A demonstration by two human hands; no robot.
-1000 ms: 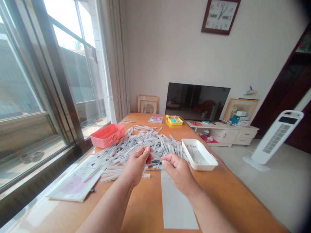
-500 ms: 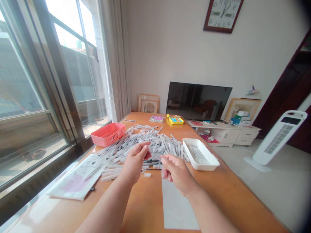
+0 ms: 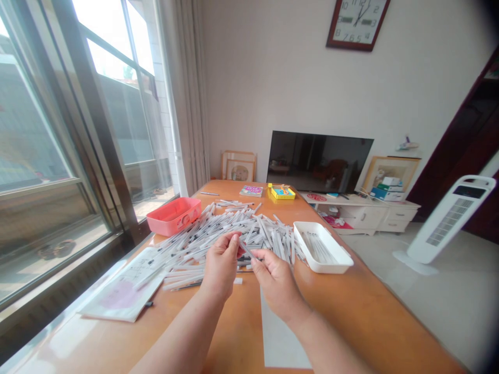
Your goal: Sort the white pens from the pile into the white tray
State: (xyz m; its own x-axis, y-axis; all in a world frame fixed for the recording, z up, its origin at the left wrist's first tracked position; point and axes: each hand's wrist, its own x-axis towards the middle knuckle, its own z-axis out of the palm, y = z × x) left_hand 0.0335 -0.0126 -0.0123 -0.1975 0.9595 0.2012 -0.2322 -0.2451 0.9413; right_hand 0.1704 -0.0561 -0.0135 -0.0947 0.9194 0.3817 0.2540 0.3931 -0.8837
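A slim grey pen (image 3: 246, 250) slants between my two hands in front of the pile. My left hand (image 3: 220, 262) is closed, its thumb and forefinger pinching the pen's upper end. The lower end sits between the thumb and fingers of my right hand (image 3: 276, 280), also closed. Beyond them spreads a large heap of pens (image 3: 222, 226), white and clear with some black parts. A white tray (image 3: 338, 265) with several thin pen pieces stands right of the heap. Under my right hand lies a white sheet of paper (image 3: 281, 335).
A red plastic basket (image 3: 166, 224) stands at the heap's left, with a booklet (image 3: 120, 291) nearer me. Farther back on the wooden table (image 3: 234, 332) are a colourful book (image 3: 251, 191) and a yellow box (image 3: 284, 194). Beside the window runs the table's left edge.
My hands have come closer together. The left has shifted right and slightly down, the right a little left, and the pen now spans between both sets of fingertips.
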